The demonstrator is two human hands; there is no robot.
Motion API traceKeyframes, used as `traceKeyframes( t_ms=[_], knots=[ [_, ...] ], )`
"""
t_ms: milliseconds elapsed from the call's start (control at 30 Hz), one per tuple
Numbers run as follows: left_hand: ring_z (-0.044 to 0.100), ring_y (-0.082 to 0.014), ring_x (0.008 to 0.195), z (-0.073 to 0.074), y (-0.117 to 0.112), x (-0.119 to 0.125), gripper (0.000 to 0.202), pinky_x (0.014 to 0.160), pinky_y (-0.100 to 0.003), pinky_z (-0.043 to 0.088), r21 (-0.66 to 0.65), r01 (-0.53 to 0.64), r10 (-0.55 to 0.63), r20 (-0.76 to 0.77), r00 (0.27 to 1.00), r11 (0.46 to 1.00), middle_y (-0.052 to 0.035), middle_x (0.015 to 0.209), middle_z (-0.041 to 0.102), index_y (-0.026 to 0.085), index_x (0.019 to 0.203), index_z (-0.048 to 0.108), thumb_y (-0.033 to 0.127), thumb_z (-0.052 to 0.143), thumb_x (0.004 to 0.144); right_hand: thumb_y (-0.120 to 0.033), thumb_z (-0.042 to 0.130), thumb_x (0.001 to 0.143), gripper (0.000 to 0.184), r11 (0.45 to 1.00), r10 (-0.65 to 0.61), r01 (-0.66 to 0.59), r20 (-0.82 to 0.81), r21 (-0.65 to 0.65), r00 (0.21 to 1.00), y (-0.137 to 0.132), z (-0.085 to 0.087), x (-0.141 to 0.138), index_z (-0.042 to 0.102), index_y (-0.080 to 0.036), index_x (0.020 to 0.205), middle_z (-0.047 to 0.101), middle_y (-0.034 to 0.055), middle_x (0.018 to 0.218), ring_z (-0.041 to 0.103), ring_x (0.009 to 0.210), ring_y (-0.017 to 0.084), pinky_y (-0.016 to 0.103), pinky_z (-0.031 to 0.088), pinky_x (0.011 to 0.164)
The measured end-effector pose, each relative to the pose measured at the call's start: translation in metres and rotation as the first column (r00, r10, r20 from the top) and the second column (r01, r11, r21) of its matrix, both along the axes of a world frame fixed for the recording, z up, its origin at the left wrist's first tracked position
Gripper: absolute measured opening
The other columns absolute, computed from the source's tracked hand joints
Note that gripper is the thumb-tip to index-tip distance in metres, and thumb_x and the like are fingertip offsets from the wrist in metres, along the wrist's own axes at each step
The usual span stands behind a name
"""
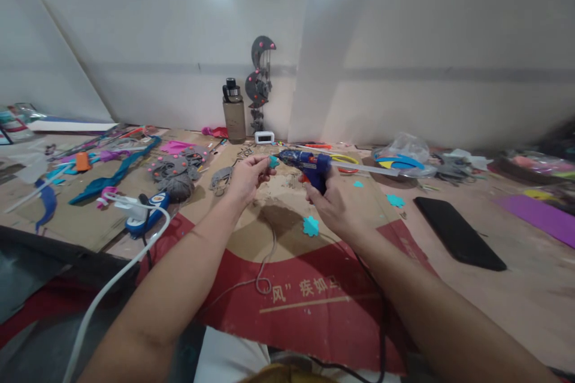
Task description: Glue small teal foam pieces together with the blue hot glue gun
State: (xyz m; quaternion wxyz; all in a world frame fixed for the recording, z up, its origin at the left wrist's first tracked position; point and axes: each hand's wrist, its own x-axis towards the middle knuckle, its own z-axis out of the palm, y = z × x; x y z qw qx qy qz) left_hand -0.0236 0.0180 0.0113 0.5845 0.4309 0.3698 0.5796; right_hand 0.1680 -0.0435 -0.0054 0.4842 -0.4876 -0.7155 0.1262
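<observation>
My right hand [331,200] is wrapped round the handle of a blue hot glue gun [309,163], a clear glue stick [366,167] jutting from its back end. The gun's nozzle points left at a small teal cutout [274,161] pinched between the fingertips of my left hand [249,178]; whether the tip touches it I cannot tell. A grey cord [273,239] trails down below my left hand. On the cardboard under my hands lies a teal gear-shaped cutout [311,226]. Further right are another teal cutout [395,200] and a smaller teal piece [358,184].
A black phone [458,233] lies at right, near a purple sheet [539,215]. A bottle [234,114] and small white clock [264,137] stand at the back. Left are grey felt pieces [175,170] and a blue power strip [148,215] with a white cable [121,278].
</observation>
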Motion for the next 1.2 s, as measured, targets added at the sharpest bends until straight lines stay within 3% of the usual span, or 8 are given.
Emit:
traceKeyframes(
  t_ms=[267,733,1200],
  knots=[
    [0.059,-0.0084,0.053,-0.002,0.000,0.000,0.021,0.048,-0.019,0.038,0.042,0.007,-0.005,-0.035,0.999,0.999,-0.0012,0.062,0.063,0.014,0.076,0.060,0.027,0.074,0.069,-0.029,0.049,0.083,0.026,0.995,-0.067,0.073,0.086,-0.061,0.994,-0.008,0.015,-0.006,0.052,-0.018,0.106,0.064,0.0130,0.094,0.060,0.082,0.026,0.042,0.047,0.075],
    [0.061,-0.0097,0.053,0.002,-0.007,0.003,0.020,0.047,-0.019,0.036,0.058,-0.029,0.033,-0.083,0.996,0.998,0.0007,0.057,0.060,0.015,0.075,0.059,0.028,0.073,0.069,-0.029,0.049,0.084,0.023,0.996,-0.089,0.091,0.091,-0.014,0.992,-0.010,0.011,-0.009,0.054,-0.020,0.104,0.064,0.0117,0.090,0.060,0.078,0.025,0.041,0.047,0.073],
    [0.062,-0.0106,0.053,0.003,-0.006,0.004,0.017,0.047,-0.019,0.036,0.071,-0.068,0.076,-0.122,0.990,0.995,0.0008,0.056,0.061,0.014,0.074,0.058,0.025,0.071,0.070,-0.028,0.047,0.084,0.023,0.996,-0.081,0.084,0.117,-0.015,0.990,-0.013,0.011,-0.012,0.055,-0.019,0.104,0.065,0.0128,0.093,0.061,0.086,0.029,0.046,0.047,0.082]
  ],
)
